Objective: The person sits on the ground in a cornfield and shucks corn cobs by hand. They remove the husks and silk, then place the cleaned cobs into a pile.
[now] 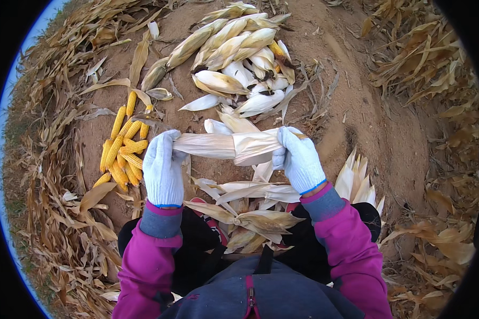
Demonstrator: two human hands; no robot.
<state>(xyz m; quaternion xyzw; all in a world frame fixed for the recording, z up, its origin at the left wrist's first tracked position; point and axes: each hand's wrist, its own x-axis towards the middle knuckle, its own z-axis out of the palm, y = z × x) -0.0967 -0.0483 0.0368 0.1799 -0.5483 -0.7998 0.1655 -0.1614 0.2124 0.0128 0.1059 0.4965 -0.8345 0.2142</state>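
Observation:
A pale dry corn husk (207,146) stretches sideways between my two hands, folded or joined near its middle. My left hand (163,165), in a white knit glove, pinches its left end. At the other end, my right hand (301,157), gloved the same way, grips the wider part of the husk, and something yellowish shows at the fingertips. Whether a cob sits inside that end, I cannot tell. Below the hands, loose husks (259,223) lie between my feet. Just beyond the held husk, more husk pieces (235,121) rest on the soil.
Shucked yellow corn cobs (123,149) are heaped at the left. Ahead lies a pile of corn ears in husks (239,52), a few showing kernels. Upright pale husks (357,179) stand beside my right knee. Dry corn leaves (427,60) cover the ground on both sides of the bare soil (367,111).

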